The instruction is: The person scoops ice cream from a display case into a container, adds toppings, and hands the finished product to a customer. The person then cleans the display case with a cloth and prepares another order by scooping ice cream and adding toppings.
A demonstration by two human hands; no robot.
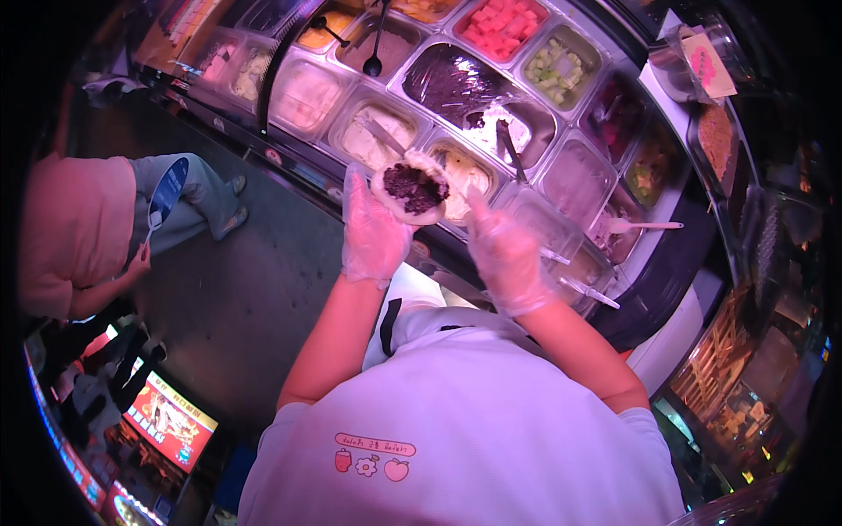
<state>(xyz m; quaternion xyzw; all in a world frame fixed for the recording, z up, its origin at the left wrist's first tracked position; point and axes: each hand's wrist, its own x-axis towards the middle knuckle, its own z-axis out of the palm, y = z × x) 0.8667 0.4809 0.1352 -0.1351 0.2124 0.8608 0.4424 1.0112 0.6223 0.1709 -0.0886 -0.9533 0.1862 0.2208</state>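
Observation:
My left hand [375, 240], in a clear plastic glove, holds up a round, pale, soft wrapper [431, 214] with a dark purple grainy filling [416, 189] in its middle. To the right of it hovers my right hand [506, 256], also gloved, its forefinger pointing toward the wrapper. That hand is blurred, and whether its fingers grip anything is unclear. Just beyond the wrapper is a metal pan of cream-coloured filling [368, 141] with a flat spatula [387, 137] in it. Another pan holds pale yellow cream [468, 172], partly covered by the wrapper.
Film partly covers a dark grainy mass [447, 79]; a spatula [508, 148] leans in the same pan. Farther off are pink-red fruit cubes [501, 26] and green fruit cubes [556, 69]. A white-handled utensil [648, 225] sticks out rightward. A person [85, 230] with a fan stands left.

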